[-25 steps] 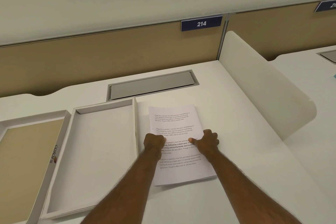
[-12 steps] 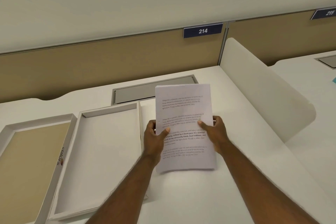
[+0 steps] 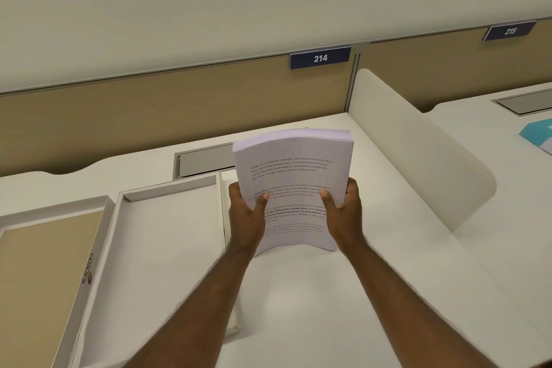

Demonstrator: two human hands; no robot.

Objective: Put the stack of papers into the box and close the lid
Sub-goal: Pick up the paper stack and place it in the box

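A thick stack of printed white papers [image 3: 294, 170] is held up off the desk, nearly upright and slightly bowed. My left hand [image 3: 246, 218] grips its left edge and my right hand [image 3: 343, 215] grips its right edge, thumbs on the printed front. To the left on the desk lies the open white box [image 3: 167, 242], empty inside. Further left lies its lid [image 3: 44, 272], upside down with a tan inner face and a logo on its side wall.
The white desk [image 3: 313, 293] has a grey cable hatch [image 3: 206, 160] at the back. A curved white divider [image 3: 418, 152] stands on the right, with a teal object [image 3: 539, 133] on the neighbouring desk. A tan partition with labels 214 and 215 runs behind.
The papers lay flat on the desk under both hands a second ago. Both hands have since lifted the stack and tilted it up towards upright.
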